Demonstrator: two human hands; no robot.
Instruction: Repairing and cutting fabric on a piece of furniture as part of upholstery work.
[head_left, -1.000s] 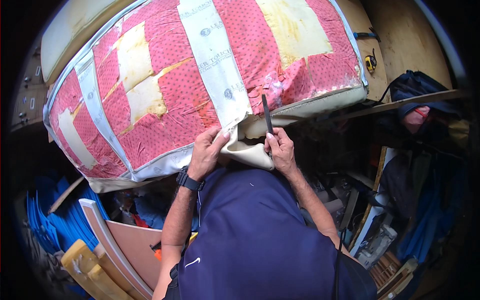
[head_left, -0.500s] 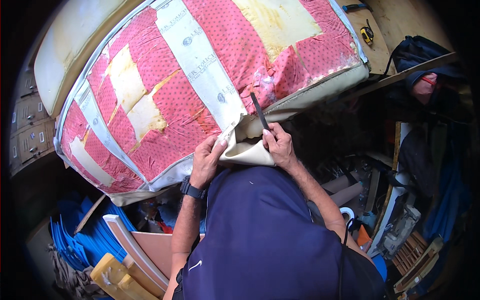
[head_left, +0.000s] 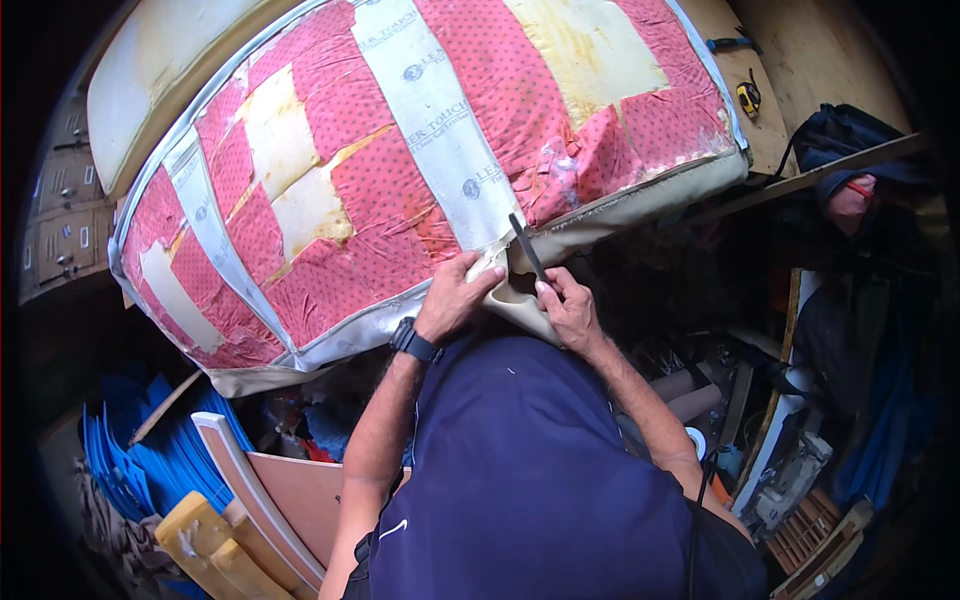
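Note:
A large upholstered cushion [head_left: 495, 75], covered in worn pink dotted fabric with bare yellow foam patches and pale printed strips, lies across the far side. Cream leather [head_left: 528, 314] folds down from its near edge. My left hand [head_left: 455, 300], with a dark watch on the wrist, pinches the loose edge of this leather close to the lower end of the middle strip [head_left: 432, 125]. In my right hand [head_left: 571, 313] is a thin, dark, flat blade-like tool [head_left: 527, 248]. It slants up and left, its tip near the strip's end; whether it touches cannot be told.
A tape measure [head_left: 748, 97] and a blue-handled tool [head_left: 730, 44] lie on the wooden board at the far right, near a dark bag [head_left: 845, 135]. Blue sheets [head_left: 190, 460] and yellow foam [head_left: 215, 545] crowd the lower left. Wood scraps [head_left: 815, 530] clutter the lower right.
My left hand has moved right along the cushion's edge, nearer the tool. The tool's tip now sits by the strip's end instead of over the pink fabric. The whole view has shifted slightly.

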